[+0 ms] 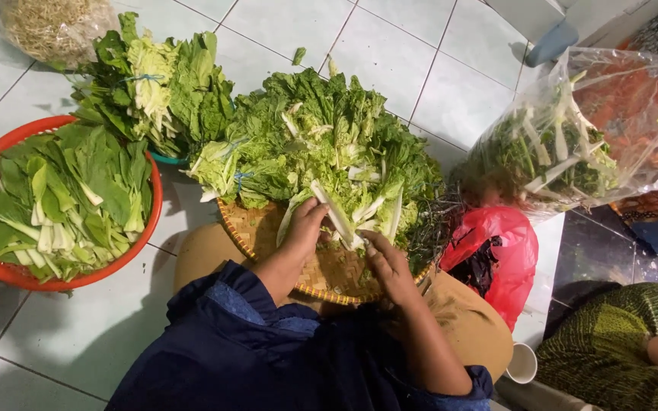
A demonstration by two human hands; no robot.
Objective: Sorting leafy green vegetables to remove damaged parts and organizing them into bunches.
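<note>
A round woven bamboo tray (327, 275) rests on my lap, heaped with leafy greens (321, 144) that have pale stalks. My left hand (304, 226) reaches into the pile near the front of the tray and grips a white-stemmed leaf stalk (338, 216). My right hand (388, 266) is beside it, fingers curled around the lower end of the same bunch of stalks. Both forearms come out of dark blue sleeves.
A red basin (78, 280) of flat green leaves sits at the left on the white tiled floor (420, 68). Tied bundles of greens (158, 84) lie behind it. A clear bag of greens (573, 144), a red plastic bag (500, 251), a white cup (522, 364) and another person's knee (618, 350) are at the right.
</note>
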